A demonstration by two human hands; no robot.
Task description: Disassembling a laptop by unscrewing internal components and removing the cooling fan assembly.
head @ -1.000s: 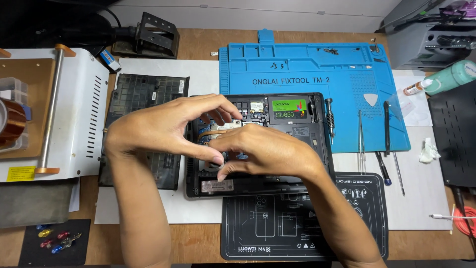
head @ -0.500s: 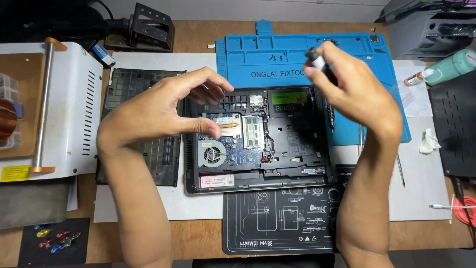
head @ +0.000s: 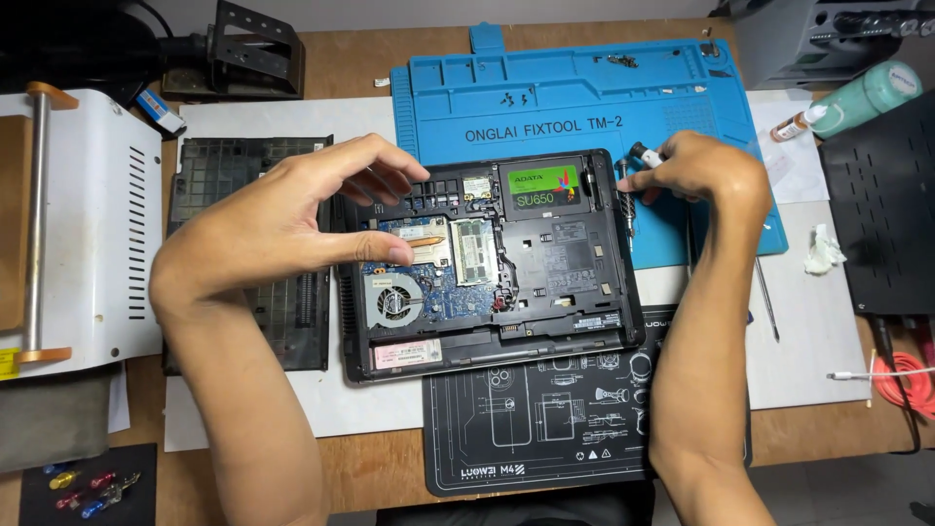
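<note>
Starting leftmost, a white machine [head: 93,224] sits on the tabletop [head: 390,468], well left of the left hand [head: 282,229]. A black cover [head: 239,175] lies under and behind that hand. The left hand hovers over the left edge of the open laptop [head: 492,258], its fingers [head: 385,175] curled loosely and its thumb stretched toward the copper heat pipe; whether they touch the board I cannot tell, and they hold nothing. Just below the thumb is the round fan [head: 394,297]. Right of those fingers lie the memory stick [head: 474,251] and a drive with a green label [head: 543,185]. The laptop lies bottom up, partly on a blue mat [head: 545,97] and partly on a black mat [head: 526,429]. The right hand [head: 696,170] rests at the laptop's upper right corner, fingers clenched round a screwdriver [head: 643,154] whose tip juts out to their left. Beyond them to the right lie a thin tool [head: 766,297], a green bottle [head: 857,97] and a black box [head: 881,205]
</note>
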